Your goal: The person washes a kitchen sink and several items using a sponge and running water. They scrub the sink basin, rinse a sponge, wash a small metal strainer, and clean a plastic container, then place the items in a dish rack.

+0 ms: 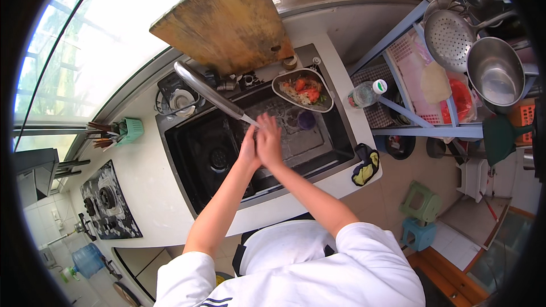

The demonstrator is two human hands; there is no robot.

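My left hand (249,150) and my right hand (269,141) are pressed palm to palm over the black double-bowl sink (194,157). A stream of water (250,120) runs onto them from the metal faucet (209,90). The fingers of my right hand are extended and slightly apart. My left hand is seen edge-on, flat against the right, its fingers partly hidden. No object shows in either hand. Beyond my right hand, a purple round object (306,120) lies in the right bowl. A corner strainer basket (303,89) with food scraps sits at that bowl's back corner.
A large wooden cutting board (230,17) leans behind the sink. A plastic bottle (362,94) and a dark-and-yellow cloth (365,165) are on the right counter. A green utensil holder (130,130) and a gas stove (110,202) are to the left. A blue rack (409,131) stands at right.
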